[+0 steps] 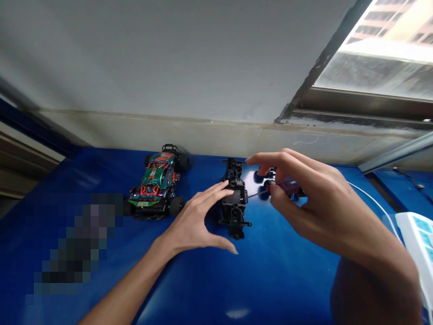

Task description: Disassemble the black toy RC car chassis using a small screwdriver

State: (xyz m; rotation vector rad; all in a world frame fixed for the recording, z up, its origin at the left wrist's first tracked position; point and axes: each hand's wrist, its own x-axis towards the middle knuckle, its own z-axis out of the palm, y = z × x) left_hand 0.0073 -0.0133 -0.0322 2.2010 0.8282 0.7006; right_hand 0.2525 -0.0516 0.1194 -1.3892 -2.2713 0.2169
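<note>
A black toy car chassis [233, 205] lies on the blue table, its long side pointing away from me. My left hand [198, 219] is open beside it, with the fingertips resting on the chassis and the thumb spread apart near its front end. My right hand [304, 198] is closed around a screwdriver [256, 194]. The thin shaft slants left, and its tip meets the right side of the chassis. Most of the handle is hidden by my fingers, and my right index finger stretches out above the far end of the chassis.
A green and red toy car [157, 178] stands left of my left hand. Small dark parts [297, 192] lie partly hidden behind my right hand. A white power strip [414, 239] and its cable are at the right. The wall [189, 126] borders the table's back; a blurred patch covers the left.
</note>
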